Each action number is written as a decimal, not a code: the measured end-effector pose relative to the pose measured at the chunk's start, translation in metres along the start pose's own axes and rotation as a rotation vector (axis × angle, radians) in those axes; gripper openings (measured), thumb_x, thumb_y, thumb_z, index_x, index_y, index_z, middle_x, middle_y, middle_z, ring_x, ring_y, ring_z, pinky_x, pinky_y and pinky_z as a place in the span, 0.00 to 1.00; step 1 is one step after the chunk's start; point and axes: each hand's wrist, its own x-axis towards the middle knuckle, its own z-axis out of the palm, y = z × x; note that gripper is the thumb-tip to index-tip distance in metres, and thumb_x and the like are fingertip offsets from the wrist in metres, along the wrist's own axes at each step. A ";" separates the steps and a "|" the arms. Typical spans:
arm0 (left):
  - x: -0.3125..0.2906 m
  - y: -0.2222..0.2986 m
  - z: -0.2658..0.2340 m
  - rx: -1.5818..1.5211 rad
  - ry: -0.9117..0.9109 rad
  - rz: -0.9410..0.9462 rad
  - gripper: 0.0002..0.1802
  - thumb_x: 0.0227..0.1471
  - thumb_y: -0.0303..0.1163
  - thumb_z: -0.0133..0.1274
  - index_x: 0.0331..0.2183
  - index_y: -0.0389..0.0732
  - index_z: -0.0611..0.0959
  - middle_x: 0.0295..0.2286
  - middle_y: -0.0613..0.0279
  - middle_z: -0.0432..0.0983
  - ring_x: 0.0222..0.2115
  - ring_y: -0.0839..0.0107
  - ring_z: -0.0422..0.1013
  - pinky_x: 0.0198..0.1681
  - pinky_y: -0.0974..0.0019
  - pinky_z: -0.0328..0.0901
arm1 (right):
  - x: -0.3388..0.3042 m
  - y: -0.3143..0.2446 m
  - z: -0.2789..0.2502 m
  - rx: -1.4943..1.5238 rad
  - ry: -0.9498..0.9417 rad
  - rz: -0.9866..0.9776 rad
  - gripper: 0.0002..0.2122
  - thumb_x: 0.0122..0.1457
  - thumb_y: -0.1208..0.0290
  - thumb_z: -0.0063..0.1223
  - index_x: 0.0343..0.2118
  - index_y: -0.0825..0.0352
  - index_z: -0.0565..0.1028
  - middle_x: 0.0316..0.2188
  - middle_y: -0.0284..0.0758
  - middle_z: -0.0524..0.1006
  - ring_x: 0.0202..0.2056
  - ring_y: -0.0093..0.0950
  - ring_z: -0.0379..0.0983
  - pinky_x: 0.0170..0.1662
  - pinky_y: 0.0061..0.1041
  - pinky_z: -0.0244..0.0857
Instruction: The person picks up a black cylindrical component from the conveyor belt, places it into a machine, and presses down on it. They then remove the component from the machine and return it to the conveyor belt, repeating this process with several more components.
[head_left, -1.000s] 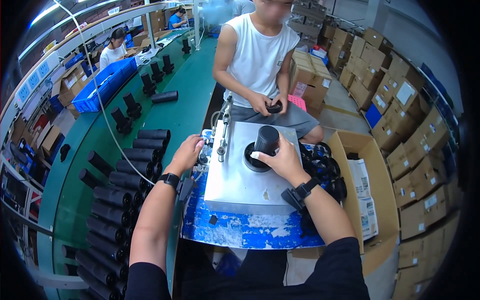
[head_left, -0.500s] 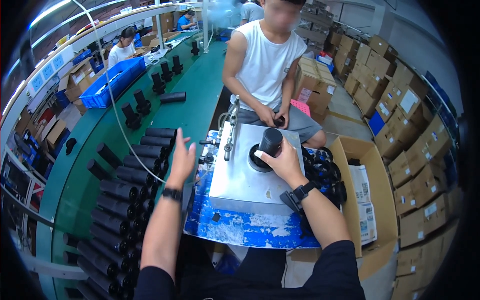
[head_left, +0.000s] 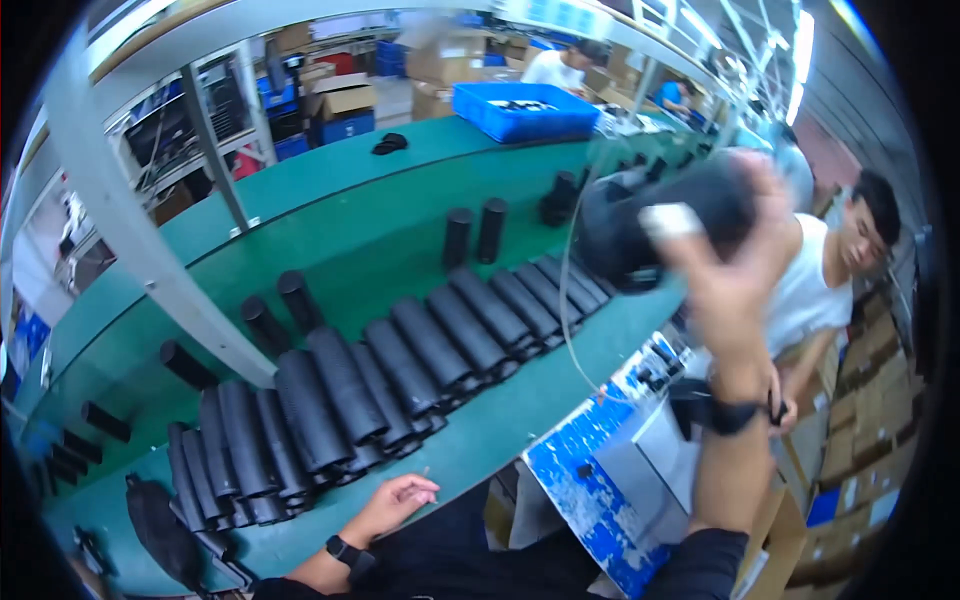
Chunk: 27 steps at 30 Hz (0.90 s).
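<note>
Black flanged cylinder (head_left: 700,188) up in the air, gripped by the right hand (head_left: 735,285)
Mid-air holding step I'd guess, next move needs a steady grip. Left hand (head_left: 398,500) half-open, looks empty, near edge of the green bench (head_left: 480,425).

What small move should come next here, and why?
Probably lower the right hand toward the green bench: it grips a black flanged cylinder, blurred and held aloft, while other black cylinders stand upright on that surface.
</note>
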 end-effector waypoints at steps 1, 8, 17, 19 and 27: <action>0.002 -0.005 -0.003 -0.071 0.006 0.019 0.12 0.67 0.29 0.53 0.50 0.37 0.83 0.39 0.65 0.81 0.43 0.78 0.74 0.49 0.71 0.67 | -0.002 -0.011 0.048 0.087 -0.082 0.139 0.36 0.50 0.65 0.75 0.60 0.67 0.66 0.50 0.37 0.72 0.50 0.31 0.74 0.55 0.30 0.69; 0.013 -0.011 -0.005 -0.174 -0.095 0.012 0.14 0.69 0.29 0.51 0.53 0.38 0.81 0.40 0.67 0.78 0.43 0.79 0.73 0.49 0.72 0.67 | -0.052 0.037 0.285 0.010 -0.616 0.402 0.29 0.56 0.57 0.68 0.52 0.70 0.66 0.40 0.56 0.81 0.43 0.53 0.80 0.47 0.45 0.74; 0.016 -0.043 -0.012 -0.253 -0.136 -0.028 0.16 0.70 0.30 0.49 0.56 0.38 0.78 0.39 0.67 0.77 0.40 0.81 0.71 0.46 0.75 0.65 | -0.085 0.070 0.341 0.118 -1.042 0.471 0.29 0.57 0.56 0.66 0.53 0.72 0.69 0.41 0.55 0.81 0.41 0.52 0.80 0.46 0.45 0.75; 0.011 -0.032 -0.019 -0.300 -0.142 -0.066 0.16 0.71 0.31 0.49 0.56 0.38 0.77 0.38 0.68 0.77 0.36 0.82 0.68 0.42 0.75 0.64 | -0.043 0.054 0.322 0.241 -1.082 0.654 0.28 0.60 0.56 0.63 0.56 0.70 0.70 0.46 0.53 0.80 0.42 0.49 0.81 0.47 0.43 0.75; 0.034 -0.035 -0.015 -0.488 -0.203 -0.136 0.16 0.72 0.33 0.47 0.56 0.38 0.76 0.35 0.66 0.74 0.29 0.81 0.63 0.36 0.74 0.60 | -0.104 0.270 0.299 -0.615 -0.669 0.156 0.29 0.59 0.52 0.63 0.59 0.63 0.68 0.49 0.51 0.79 0.48 0.50 0.78 0.51 0.47 0.73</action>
